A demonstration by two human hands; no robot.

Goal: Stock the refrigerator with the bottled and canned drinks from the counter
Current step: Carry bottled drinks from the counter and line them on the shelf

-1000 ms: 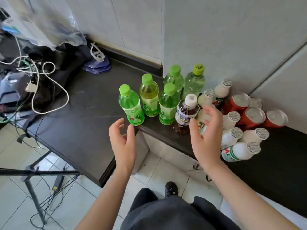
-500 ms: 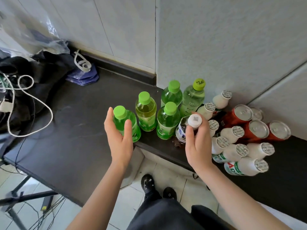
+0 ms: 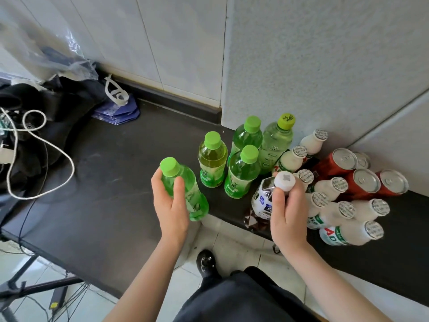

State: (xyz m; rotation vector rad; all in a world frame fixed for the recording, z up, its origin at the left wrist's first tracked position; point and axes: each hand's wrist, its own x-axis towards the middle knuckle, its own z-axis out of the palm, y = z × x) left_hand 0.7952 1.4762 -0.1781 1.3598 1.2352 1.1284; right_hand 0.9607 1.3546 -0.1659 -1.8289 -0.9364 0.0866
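Note:
My left hand (image 3: 171, 205) grips a green-capped bottle of green drink (image 3: 185, 189), the leftmost one on the dark counter (image 3: 111, 173). My right hand (image 3: 287, 212) wraps around the neck of a dark tea bottle with a white cap (image 3: 263, 203). Behind them stand a yellow-green bottle (image 3: 212, 163), two green bottles (image 3: 242, 175) and a pale bottle with a lime cap (image 3: 276, 140). To the right stand several small white milk bottles (image 3: 334, 189) and three red cans (image 3: 364, 182). The refrigerator is out of view.
A white wall corner (image 3: 301, 66) rises right behind the drinks. At the far left lie a black bag with white cables (image 3: 34, 140), a plastic sheet and a blue pouch (image 3: 116, 112). Tiled floor, my shoe (image 3: 206, 266) and a stand's legs show below the counter edge.
Both hands have moved forward from open in the air to closing on bottles: the left round the green bottle, the right round the dark tea bottle. The view came closer.

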